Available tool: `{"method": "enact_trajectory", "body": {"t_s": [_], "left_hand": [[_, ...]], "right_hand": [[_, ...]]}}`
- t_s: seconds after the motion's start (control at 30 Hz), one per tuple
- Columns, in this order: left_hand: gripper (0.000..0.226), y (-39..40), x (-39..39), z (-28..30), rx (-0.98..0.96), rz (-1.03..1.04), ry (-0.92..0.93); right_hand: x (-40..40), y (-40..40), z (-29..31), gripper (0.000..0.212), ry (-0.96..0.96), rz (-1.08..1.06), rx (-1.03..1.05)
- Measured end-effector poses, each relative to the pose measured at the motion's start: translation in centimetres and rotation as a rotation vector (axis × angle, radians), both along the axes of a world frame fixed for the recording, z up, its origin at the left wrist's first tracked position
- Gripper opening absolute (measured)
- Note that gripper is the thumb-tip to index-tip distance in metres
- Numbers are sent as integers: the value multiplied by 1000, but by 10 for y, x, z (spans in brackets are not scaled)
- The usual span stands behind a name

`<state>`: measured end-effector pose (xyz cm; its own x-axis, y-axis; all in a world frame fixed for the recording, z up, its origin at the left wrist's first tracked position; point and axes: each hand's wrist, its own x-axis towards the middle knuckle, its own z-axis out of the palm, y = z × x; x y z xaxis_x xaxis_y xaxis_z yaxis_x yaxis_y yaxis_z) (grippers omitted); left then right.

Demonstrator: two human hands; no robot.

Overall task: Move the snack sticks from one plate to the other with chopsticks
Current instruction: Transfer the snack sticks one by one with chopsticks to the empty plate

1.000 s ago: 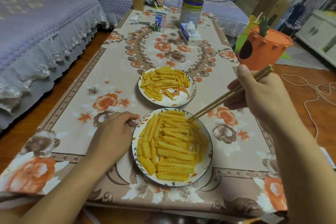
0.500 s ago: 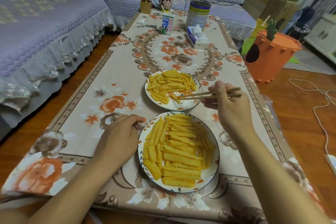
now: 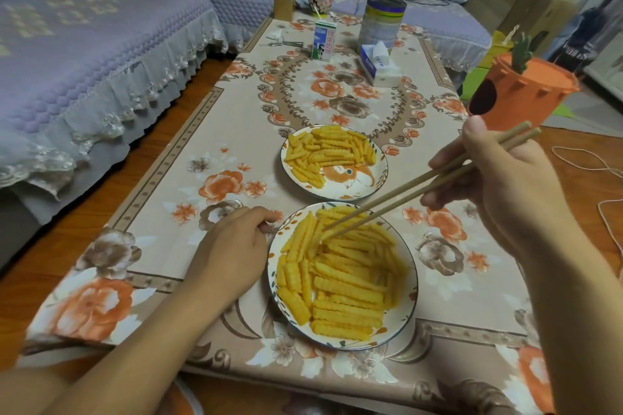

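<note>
Yellow snack sticks fill the near plate at the front edge of the desk, and the chopsticks are back in among them. Half a second ago their tips hung over the far plate, toward the middle of the desk; now they have swung home and dip into the far side of the near pile. By my read, one delivery is done and the next pick is starting. Whether a stick is already caught between the tips, I cannot tell; they sit close together right on the heap.

Right hand is raised off the right side of the near plate, fingers curled round the upper ends of the chopsticks, thumb laid over them, pinching the pair firmly. Left hand has not budged: it sits at the left rim of the near plate, fingers curled in and touching the rim, apparently steadying it.

Sticks lie on both plates, the near one heaped fuller, the far one with bare plate showing on its near side. Plenty left to carry across, I'd say.
</note>
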<state>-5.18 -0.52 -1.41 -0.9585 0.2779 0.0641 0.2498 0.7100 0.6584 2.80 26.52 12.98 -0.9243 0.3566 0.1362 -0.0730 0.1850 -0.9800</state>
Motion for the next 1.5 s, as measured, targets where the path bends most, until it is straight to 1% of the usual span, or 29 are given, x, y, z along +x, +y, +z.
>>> {"method": "enact_trajectory", "body": {"t_s": [0.2,0.37,0.43,0.5,0.6,0.67,0.73,0.83,1.07,1.13,1.2,1.33,1.5], "left_hand": [[43,0,0,1,-1,5,-10],[42,0,0,2,-5,9,-11],[42,0,0,2,-10,9,-11],[42,0,0,2,-15,9,-7],[43,0,-1,1,-22,7,-10],[43,0,-1,0,-26,2,-15],[43,1,-2,0,-31,1,-19],[43,1,-3,-2,-34,3,-24],[43,1,-3,-2,-38,-2,-9],[43,1,-3,-2,-45,-4,-8],[43,1,-3,-2,-42,-5,-7],[43,0,-3,-2,-39,-11,-2],[42,0,-3,-2,-50,-7,-13]], "right_hand": [[-1,-9,-6,53,-5,109,152],[-2,-3,-4,47,31,83,210],[-4,1,-4,45,82,8,167],[-9,8,-10,42,131,-126,95],[-20,19,-32,38,106,-334,15],[-27,23,-50,37,96,-418,13],[-35,22,-64,37,115,-461,46],[-45,18,-74,35,146,-470,146],[-48,14,-83,38,177,-388,408],[-46,12,-81,37,169,-374,441],[-45,11,-78,35,166,-389,412],[-39,16,-67,41,160,-439,279],[-28,17,-46,43,194,-443,191]]}}
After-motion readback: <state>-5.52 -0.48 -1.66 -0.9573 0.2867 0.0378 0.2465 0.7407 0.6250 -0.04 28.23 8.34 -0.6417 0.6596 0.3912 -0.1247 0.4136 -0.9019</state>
